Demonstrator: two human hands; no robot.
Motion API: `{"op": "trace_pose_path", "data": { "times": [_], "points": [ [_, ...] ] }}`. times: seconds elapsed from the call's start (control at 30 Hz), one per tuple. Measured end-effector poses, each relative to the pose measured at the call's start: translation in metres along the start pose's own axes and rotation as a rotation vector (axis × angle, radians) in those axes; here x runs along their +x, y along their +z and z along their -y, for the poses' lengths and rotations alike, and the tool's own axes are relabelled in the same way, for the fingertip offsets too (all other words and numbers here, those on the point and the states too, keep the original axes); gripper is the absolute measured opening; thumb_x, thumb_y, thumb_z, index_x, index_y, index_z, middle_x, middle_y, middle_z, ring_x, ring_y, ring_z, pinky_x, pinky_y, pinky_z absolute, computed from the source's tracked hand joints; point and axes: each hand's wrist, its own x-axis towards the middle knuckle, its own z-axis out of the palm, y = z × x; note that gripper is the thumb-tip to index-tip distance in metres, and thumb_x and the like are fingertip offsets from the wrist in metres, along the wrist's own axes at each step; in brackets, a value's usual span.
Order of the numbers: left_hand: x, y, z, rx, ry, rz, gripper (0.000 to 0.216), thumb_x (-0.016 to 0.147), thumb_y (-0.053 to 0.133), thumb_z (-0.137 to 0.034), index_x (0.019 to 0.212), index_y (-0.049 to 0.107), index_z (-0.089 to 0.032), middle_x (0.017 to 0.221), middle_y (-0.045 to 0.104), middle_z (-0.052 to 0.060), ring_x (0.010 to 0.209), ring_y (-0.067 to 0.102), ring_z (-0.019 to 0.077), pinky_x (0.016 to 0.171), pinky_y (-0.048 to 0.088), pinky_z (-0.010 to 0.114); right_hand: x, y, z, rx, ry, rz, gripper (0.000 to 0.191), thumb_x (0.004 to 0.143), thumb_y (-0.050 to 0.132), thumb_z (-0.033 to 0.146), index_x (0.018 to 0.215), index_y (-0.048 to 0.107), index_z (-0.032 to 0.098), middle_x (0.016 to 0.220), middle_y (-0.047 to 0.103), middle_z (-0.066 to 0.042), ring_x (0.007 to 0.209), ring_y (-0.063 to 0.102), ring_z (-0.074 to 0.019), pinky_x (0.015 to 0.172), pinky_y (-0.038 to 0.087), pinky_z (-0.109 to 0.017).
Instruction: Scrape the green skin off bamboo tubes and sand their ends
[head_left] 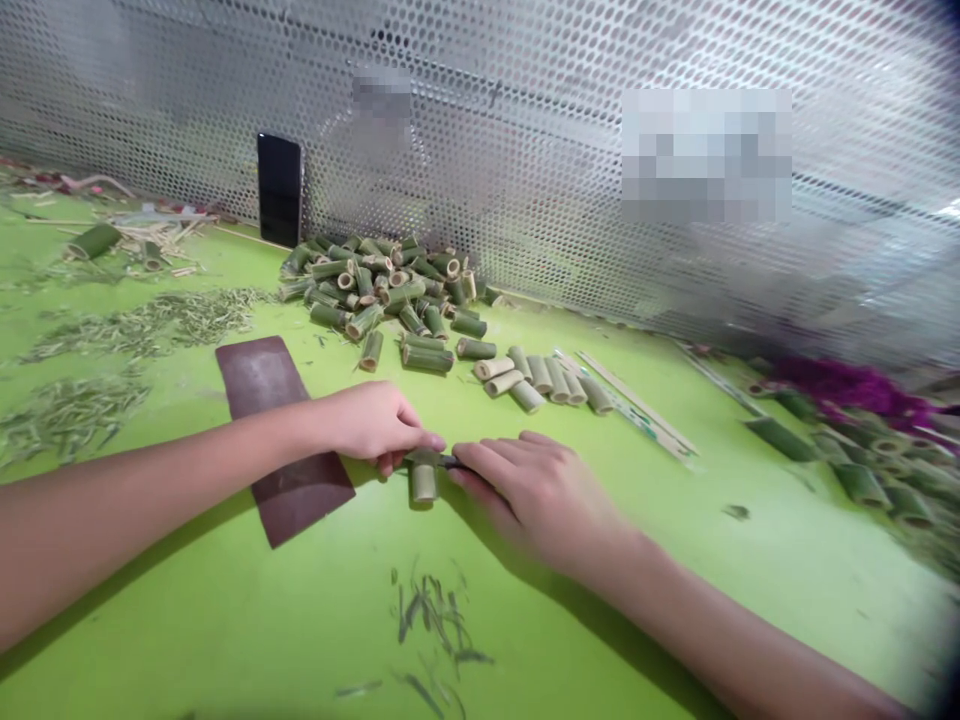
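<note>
A short bamboo tube [424, 484], its near end pale and peeled, lies tilted just above or on the green table in front of me. My left hand [379, 425] is closed at its far end, thumb on top and fingers curled; the exact grip is partly hidden. My right hand [536, 490] is wrapped round the dark handle of a knife [448, 462], whose blade lies across the tube close to my left thumb. Dark green shavings [435, 615] are scattered nearer to me. Beneath my left forearm lies a brown rectangular sheet [259, 378].
A heap of green bamboo tubes [390, 285] stands at the back, with peeled tubes [551, 378] beside it. Thin strips [637, 400] lie to their right. A phone [280, 190] leans against the perforated metal panel [510, 150]. More bamboo [862, 480] and purple material [855, 390] are at right.
</note>
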Motion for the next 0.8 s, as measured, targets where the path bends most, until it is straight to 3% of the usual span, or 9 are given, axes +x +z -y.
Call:
{"op": "trace_pose_path", "data": {
  "times": [0.4,0.6,0.67,0.8],
  "points": [
    [-0.003,0.000,0.003,0.017,0.057,-0.014,0.048,0.089,0.069,-0.052,0.054,0.064,-0.020,0.053,0.064,-0.003,0.052,0.058,0.0118,0.062,0.043,0.026,0.000,-0.012,0.004,0.311,0.148,0.298,0.027,0.108,0.045,0.034,0.094,0.062,0.020,0.068,0.063,0.001,0.054,0.053,-0.0124,0.056,0.034,-0.026],
    [-0.001,-0.004,0.007,-0.015,-0.028,-0.008,0.039,0.089,0.070,-0.054,0.068,0.072,-0.021,0.055,0.067,-0.003,0.053,0.061,0.0136,0.059,0.045,0.026,-0.011,-0.027,0.005,0.501,-0.030,0.443,0.030,0.108,0.047,0.034,0.089,0.066,0.020,0.067,0.063,0.003,0.055,0.053,-0.0106,0.056,0.035,-0.025],
    [-0.001,-0.004,0.007,-0.016,-0.037,0.002,0.042,0.088,0.071,-0.056,0.067,0.071,-0.020,0.055,0.066,-0.002,0.053,0.061,0.0136,0.058,0.044,0.025,-0.012,-0.024,0.003,0.472,-0.042,0.390,0.033,0.109,0.044,0.035,0.090,0.066,0.020,0.066,0.063,0.003,0.054,0.053,-0.0107,0.056,0.035,-0.025],
    [-0.002,-0.004,0.006,-0.028,0.011,0.021,0.045,0.087,0.072,-0.059,0.065,0.067,-0.020,0.056,0.066,-0.003,0.053,0.062,0.0126,0.058,0.044,0.024,-0.008,-0.010,-0.002,0.216,0.017,0.142,0.038,0.110,0.039,0.037,0.092,0.067,0.018,0.064,0.063,0.000,0.051,0.052,-0.0131,0.058,0.035,-0.028]
  ]
}}
